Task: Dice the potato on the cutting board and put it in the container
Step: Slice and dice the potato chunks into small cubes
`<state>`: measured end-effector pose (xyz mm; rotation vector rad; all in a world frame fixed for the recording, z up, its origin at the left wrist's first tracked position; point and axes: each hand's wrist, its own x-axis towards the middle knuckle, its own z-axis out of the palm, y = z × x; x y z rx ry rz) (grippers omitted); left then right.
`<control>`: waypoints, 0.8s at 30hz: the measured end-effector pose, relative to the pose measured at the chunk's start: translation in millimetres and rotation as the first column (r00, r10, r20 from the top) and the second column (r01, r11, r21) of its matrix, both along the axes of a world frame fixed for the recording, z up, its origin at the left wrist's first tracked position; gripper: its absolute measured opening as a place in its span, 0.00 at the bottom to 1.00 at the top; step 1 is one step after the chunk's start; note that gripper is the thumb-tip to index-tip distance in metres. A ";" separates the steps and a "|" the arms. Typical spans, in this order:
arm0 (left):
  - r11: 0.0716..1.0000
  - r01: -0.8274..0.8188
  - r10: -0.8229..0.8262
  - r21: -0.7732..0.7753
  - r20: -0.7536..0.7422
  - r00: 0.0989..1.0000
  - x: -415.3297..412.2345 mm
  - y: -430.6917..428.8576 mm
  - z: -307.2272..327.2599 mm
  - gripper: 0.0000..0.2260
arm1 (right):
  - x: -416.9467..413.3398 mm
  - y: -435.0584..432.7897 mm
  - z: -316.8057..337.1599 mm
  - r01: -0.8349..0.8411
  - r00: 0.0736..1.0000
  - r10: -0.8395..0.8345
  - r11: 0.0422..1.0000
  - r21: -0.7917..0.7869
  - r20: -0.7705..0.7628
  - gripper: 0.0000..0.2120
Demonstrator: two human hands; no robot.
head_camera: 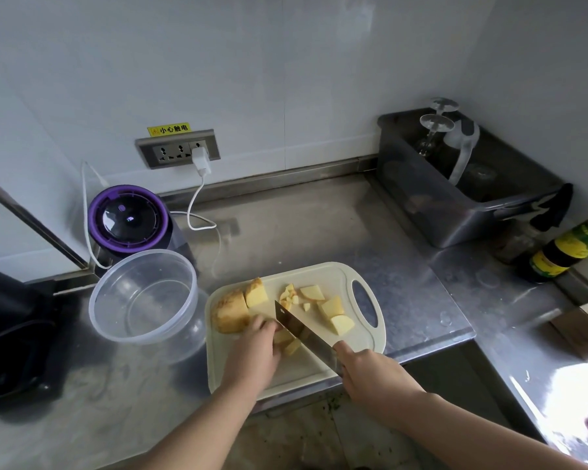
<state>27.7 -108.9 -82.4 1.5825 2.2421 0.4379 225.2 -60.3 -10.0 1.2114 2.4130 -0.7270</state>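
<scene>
At the left stands the clear plastic container (116, 329), empty and touching the left edge of the cutting board (336, 279), close enough, I'd guess, that dice can be swept across without a carry. On the board's left end lies the biggest piece of potato (230, 315), skin on and uncut. The left hand (255, 354) is curled over a smaller piece just beside it, fingertips tucked back from the blade to pin it down. The knife (302, 329) slants across the board's middle, edge down among pale strips, its handle gripped by the right hand (370, 371). Finished chunks (331, 307) sit pushed toward the handle end, out of the blade's path. The board's near edge lies right at the front of the steel table (302, 225) — little margin there, though behind it the table is open.
</scene>
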 end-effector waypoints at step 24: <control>0.986 -0.141 0.166 -0.087 0.473 0.865 -3.1 8.3 0.8 0.06 | -0.4 -0.9 -3.5 0.023 1.000 -0.023 1.000 0.011 -0.018 0.14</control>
